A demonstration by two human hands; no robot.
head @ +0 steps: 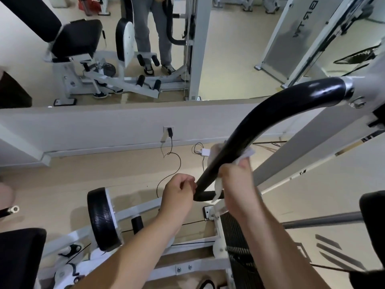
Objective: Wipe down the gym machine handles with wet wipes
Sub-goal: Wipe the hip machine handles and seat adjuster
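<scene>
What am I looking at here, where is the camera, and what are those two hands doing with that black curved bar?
The camera sits on a person's head and looks down, so the two bare arms are that person's own. The black curved bar is a handle of a white gym machine. The right hand holds a white wet wipe wrapped round the handle. The left hand is curled beside the handle's lower end; whether it grips it is unclear. Behind, a wall mirror reflects the machine and the person's legs. Below it, a charger is plugged into the wall.
</scene>
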